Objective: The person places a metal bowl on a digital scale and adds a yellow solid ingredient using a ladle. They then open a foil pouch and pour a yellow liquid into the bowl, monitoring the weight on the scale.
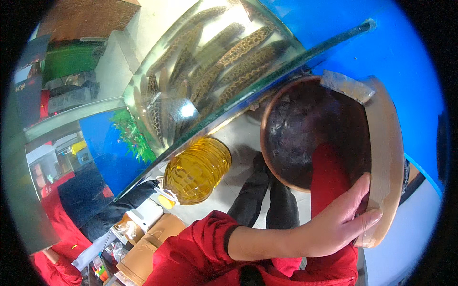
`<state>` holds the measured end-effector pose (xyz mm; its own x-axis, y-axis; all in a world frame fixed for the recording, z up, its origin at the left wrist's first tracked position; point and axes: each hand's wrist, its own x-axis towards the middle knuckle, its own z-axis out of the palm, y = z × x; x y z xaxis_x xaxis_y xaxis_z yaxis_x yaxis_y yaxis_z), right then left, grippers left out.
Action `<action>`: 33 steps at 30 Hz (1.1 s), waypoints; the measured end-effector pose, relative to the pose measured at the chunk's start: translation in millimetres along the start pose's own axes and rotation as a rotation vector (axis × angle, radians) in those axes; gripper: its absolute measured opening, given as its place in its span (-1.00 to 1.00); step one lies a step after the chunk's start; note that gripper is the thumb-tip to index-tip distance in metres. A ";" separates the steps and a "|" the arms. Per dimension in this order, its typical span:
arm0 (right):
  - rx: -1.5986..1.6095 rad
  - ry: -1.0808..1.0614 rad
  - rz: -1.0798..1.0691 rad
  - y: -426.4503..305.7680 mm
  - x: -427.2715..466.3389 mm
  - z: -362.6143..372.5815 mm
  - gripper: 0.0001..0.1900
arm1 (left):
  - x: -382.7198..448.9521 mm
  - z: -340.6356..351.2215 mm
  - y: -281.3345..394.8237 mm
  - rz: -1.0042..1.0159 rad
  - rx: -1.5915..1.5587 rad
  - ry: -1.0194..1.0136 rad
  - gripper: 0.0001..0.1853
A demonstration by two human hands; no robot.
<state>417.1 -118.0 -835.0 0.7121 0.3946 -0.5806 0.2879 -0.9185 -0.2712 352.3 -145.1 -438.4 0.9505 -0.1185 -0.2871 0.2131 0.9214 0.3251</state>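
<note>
My left hand grips the near end of a wide tan curved rim. Its thumb lies over the tan band, and the index finger runs along the inner edge; the other fingers are hidden. The rim belongs to, or sits against, a large round vessel with a dark inside and a brown edge. A piece of clear tape sticks across the rim's far end. My right arm, in a red sleeve, reaches down into the vessel. The right hand is lost in the dark interior, so what it touches cannot be seen.
Beside the vessel stands a glass tank holding several patterned fish in water. Below its edge is a ribbed plastic jug of yellow oil. Lower left are a tan box-like item and a person in red, possibly reflected.
</note>
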 end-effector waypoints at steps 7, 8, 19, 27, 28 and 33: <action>0.177 0.232 -0.167 2.3 -69.8 -45.5 -0.63 | 5.6 13.5 -8.3 0.043 0.097 0.054 -0.47; 0.213 0.272 -0.206 1.4 -90.0 -58.6 -0.63 | 3.7 17.1 -6.6 0.038 0.130 0.103 -0.49; 0.351 0.106 -0.506 -15.7 -366.8 -195.8 -0.63 | -19.3 -13.5 46.5 0.091 0.786 0.661 -0.18; 1.017 -0.097 -0.299 8.7 -532.3 -297.0 -0.78 | -88.5 -100.5 32.2 -0.334 1.703 0.934 -0.41; 1.203 -0.161 -0.088 8.1 -549.8 -310.4 -0.81 | -108.7 -88.5 32.5 -0.275 1.650 0.862 -0.42; 1.562 0.132 -0.238 -2.3 -561.9 -391.1 -0.77 | -198.3 76.3 60.7 -0.169 0.530 0.231 -0.51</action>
<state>266.7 -347.8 -207.9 0.8212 0.4381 -0.3655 -0.4581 0.1244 -0.8801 194.0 -93.9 -293.1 0.8324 -0.1090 -0.5433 0.4974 0.5792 0.6458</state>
